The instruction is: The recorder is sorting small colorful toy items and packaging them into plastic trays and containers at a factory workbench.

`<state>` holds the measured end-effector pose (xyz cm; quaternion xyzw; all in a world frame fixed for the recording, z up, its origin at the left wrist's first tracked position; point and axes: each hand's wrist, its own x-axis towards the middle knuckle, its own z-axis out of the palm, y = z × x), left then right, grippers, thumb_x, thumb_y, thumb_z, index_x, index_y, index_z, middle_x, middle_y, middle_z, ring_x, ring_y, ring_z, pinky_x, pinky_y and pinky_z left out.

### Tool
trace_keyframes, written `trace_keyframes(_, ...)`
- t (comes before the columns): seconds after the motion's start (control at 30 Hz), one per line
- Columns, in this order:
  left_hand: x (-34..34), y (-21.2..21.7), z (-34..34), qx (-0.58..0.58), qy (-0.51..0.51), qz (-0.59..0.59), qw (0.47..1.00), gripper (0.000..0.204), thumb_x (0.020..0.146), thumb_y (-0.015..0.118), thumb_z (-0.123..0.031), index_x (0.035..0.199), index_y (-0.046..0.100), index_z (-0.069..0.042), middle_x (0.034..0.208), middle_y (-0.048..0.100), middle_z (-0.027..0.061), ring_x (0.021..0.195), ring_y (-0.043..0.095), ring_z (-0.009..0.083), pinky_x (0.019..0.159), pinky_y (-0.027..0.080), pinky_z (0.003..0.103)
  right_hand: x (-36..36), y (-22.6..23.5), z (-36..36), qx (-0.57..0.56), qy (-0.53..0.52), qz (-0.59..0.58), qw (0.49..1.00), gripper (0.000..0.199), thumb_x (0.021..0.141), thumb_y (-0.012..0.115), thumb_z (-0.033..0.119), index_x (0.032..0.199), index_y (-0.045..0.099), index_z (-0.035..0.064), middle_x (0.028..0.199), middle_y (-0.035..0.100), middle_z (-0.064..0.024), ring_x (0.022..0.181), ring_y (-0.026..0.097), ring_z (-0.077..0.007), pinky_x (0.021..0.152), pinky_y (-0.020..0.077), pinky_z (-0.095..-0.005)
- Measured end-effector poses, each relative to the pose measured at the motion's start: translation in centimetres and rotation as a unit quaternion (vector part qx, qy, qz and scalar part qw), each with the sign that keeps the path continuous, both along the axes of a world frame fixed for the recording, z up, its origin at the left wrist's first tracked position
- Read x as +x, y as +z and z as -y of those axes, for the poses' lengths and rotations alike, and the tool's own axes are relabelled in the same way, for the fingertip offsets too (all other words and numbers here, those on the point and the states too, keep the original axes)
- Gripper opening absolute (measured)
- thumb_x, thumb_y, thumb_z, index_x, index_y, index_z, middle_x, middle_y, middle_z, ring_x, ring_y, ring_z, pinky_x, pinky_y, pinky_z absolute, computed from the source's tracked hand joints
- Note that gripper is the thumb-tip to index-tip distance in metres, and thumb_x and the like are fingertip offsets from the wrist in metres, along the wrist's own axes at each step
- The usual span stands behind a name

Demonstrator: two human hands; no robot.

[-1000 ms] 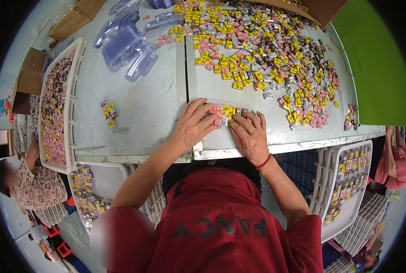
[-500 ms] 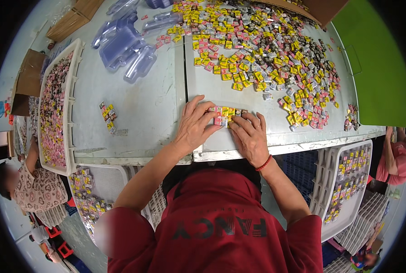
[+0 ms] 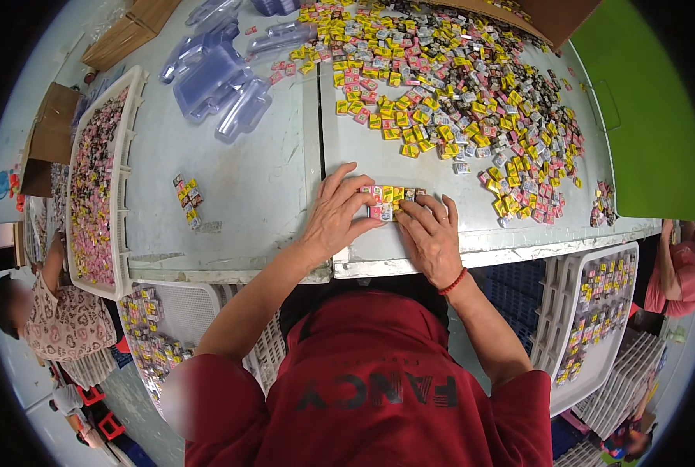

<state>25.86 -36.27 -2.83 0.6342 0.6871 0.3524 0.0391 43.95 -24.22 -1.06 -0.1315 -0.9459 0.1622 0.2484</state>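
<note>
Close to the table's front edge lies a flat block of small wrapped packs, set side by side in rows of pink, yellow and dark brown. My left hand presses its fingertips and thumb against the block's left end. From the right, my right hand has curled fingers on the block's near right part, hiding some packs there. A red cord bracelet circles that wrist. Farther left, a second small group of packs lies on the table, apart from my hands.
Loose packs spread over the table's far right. Clear plastic trays lie at the far left. A white crate of loose packs stands on the left; another tray holds grouped packs below right. A seam crosses the table. People work on both sides.
Both hands stay on the block, with hardly any finger movement. The whole view has shifted very slightly.
</note>
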Motion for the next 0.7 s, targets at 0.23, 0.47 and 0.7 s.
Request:
trace_keyframes(0.23, 0.35, 0.03, 0.0, 0.066, 0.007, -0.04, 0.997, 0.035, 0.067, 0.08, -0.02, 0.096, 0.063, -0.008, 0.115, 0.058, 0.006, 0.119, 0.048, 0.0348, 0.093, 0.04, 0.046, 0.02, -0.32, -0.04, 0.001, 0.0, -0.004, 1.0, 0.028, 0.076, 0.072, 0.007, 0.103, 0.067, 0.0095, 0.113, 0.063, -0.0023, 0.111, 0.054, -0.0238, 0.104, 0.0321, -0.0479)
trace_keyframes(0.47, 0.55, 0.21, 0.03, 0.054, 0.028, -0.037, 0.997, 0.038, 0.067, 0.079, -0.02, 0.099, 0.063, -0.005, 0.114, 0.059, 0.0065, 0.115, 0.05, 0.0322, 0.092, 0.041, 0.044, -0.12, -0.3, 0.03, 0.018, -0.008, 0.005, 1.0, 0.028, 0.077, 0.072, 0.011, 0.104, 0.067, 0.0097, 0.113, 0.063, -0.0015, 0.111, 0.054, -0.0232, 0.105, 0.0304, -0.0487)
trace_keyframes(0.7, 0.18, 0.76, 0.29, 0.042, -0.001, -0.088, 0.995, 0.046, 0.069, 0.077, -0.02, 0.109, 0.061, -0.003, 0.117, 0.057, 0.0074, 0.114, 0.049, 0.0303, 0.094, 0.04, 0.044, -0.48, 0.23, 0.59, 0.015, -0.01, -0.003, 1.0, 0.027, 0.077, 0.072, 0.011, 0.104, 0.066, 0.0097, 0.108, 0.064, -0.0023, 0.11, 0.054, -0.0238, 0.105, 0.0301, -0.0492)
